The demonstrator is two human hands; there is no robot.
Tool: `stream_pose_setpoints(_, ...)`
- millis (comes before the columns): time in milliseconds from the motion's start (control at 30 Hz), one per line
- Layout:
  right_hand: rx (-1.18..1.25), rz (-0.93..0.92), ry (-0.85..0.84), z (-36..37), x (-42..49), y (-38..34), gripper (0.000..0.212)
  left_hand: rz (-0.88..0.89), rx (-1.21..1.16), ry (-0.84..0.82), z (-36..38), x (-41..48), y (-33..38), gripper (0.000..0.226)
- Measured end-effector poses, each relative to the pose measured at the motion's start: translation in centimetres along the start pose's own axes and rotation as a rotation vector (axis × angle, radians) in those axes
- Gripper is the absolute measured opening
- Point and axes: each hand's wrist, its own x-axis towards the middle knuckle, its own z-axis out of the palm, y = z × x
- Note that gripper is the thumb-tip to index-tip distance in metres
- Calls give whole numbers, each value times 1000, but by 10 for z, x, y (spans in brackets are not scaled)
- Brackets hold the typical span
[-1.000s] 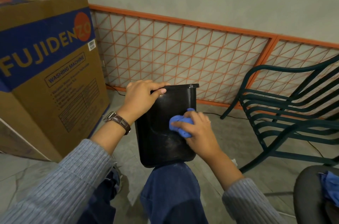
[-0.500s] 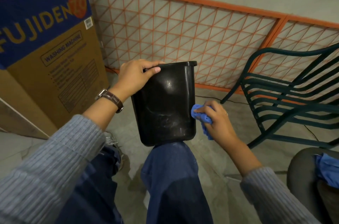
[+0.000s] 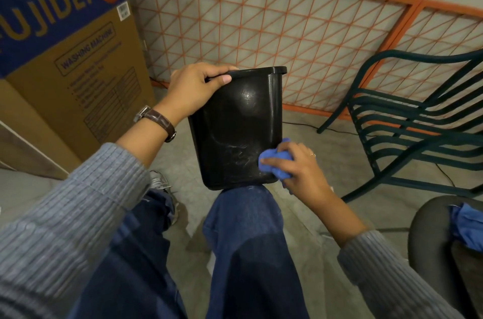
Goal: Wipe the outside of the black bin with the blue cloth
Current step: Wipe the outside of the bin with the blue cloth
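The black bin [image 3: 235, 125] stands upright on my right knee, its glossy side facing me with faint wipe streaks low down. My left hand [image 3: 194, 88] grips the bin's top rim at its left corner, thumb across the front. My right hand [image 3: 300, 167] is closed around the bunched blue cloth [image 3: 274, 160] and presses it against the bin's lower right corner. The bin's far sides and its inside are hidden.
A large cardboard washing machine box [image 3: 65, 62] stands at the left. An orange metal grille [image 3: 261, 23] leans on the wall behind. A dark green metal chair [image 3: 418, 120] is at the right, and a dark seat [image 3: 433, 240] with more blue fabric [image 3: 467, 224] at the bottom right.
My right hand has carried the cloth from the middle of the bin's front to its right edge, then down to the lower right corner. My left hand stays on the rim.
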Motion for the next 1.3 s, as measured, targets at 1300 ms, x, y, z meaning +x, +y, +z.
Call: stream_pose_setpoints(1300, 87, 340, 239, 19, 27, -30, 23, -52, -48, -17, 4, 5, -2, 28)
